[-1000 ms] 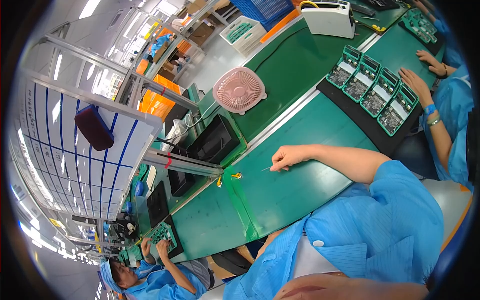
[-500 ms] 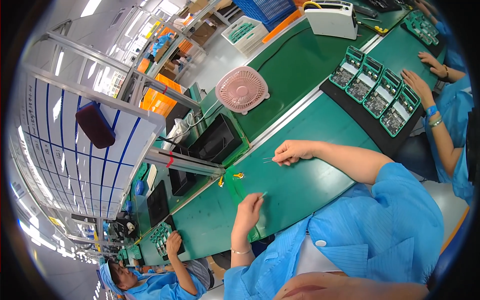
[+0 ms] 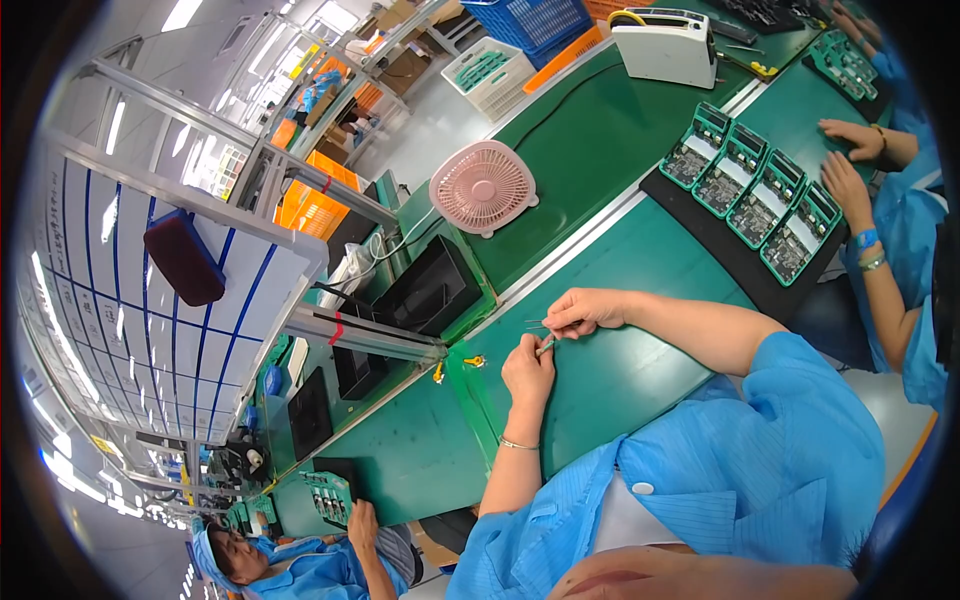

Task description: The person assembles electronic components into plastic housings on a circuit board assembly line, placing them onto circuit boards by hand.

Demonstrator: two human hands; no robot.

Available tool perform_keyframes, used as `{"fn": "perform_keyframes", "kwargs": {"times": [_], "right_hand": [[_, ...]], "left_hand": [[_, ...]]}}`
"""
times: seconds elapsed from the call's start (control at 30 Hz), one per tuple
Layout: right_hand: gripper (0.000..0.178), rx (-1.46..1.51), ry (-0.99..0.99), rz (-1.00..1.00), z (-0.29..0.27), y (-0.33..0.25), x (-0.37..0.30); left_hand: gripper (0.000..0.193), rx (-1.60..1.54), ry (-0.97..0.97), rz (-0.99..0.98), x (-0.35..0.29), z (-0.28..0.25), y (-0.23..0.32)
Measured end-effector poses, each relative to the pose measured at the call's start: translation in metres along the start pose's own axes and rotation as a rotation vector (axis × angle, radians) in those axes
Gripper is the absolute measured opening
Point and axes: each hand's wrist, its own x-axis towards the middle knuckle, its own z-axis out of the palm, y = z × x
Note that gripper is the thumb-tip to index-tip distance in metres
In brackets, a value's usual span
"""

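Observation:
My two hands meet above the green work table [image 3: 620, 375]. My right hand [image 3: 588, 310] is closed in a pinch on a thin two-pronged metal piece [image 3: 533, 324], whose prongs point left past the fingertips. Just below it, my left hand [image 3: 527, 375] pinches a small pale green piece [image 3: 546, 346] between thumb and fingertips. The fingertips of both hands are very close together; whether the two pieces touch is too small to tell.
Black trays [image 3: 425, 290] and a post stand beyond my left hand, with small yellow parts [image 3: 474, 362] by its foot. A pink fan [image 3: 484, 188] is behind. Green-framed circuit boards [image 3: 765, 205] lie on a black mat at right. Co-workers sit on both sides.
My left hand has moved up and right to my right hand, which stays nearly in place. The left co-worker's hand and board have shifted, and the right co-worker's hands have moved slightly.

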Motion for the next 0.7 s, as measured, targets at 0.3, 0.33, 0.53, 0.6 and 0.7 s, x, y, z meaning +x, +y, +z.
{"fn": "perform_keyframes", "kwargs": {"times": [0.3, 0.33, 0.53, 0.6, 0.7], "right_hand": [[0.035, -0.035, -0.002, 0.021, 0.002, -0.006, -0.004], [0.035, -0.026, -0.008, 0.020, 0.002, -0.005, -0.004], [0.029, 0.000, -0.012, 0.048, -0.005, 0.005, 0.003], [0.022, 0.024, -0.013, -0.029, -0.009, 0.010, 0.008], [0.019, 0.056, 0.012, -0.028, -0.006, 0.016, 0.014]], "left_hand": [[0.019, -0.019, 0.045, 0.053, -0.012, -0.002, 0.010], [0.019, 0.013, 0.058, 0.073, -0.016, -0.002, 0.014], [0.034, -0.002, -0.049, 0.076, -0.062, -0.021, 0.050], [0.036, -0.112, -0.129, 0.076, -0.083, -0.038, 0.062], [0.030, -0.445, -0.246, -0.071, -0.103, -0.085, 0.070]]}}
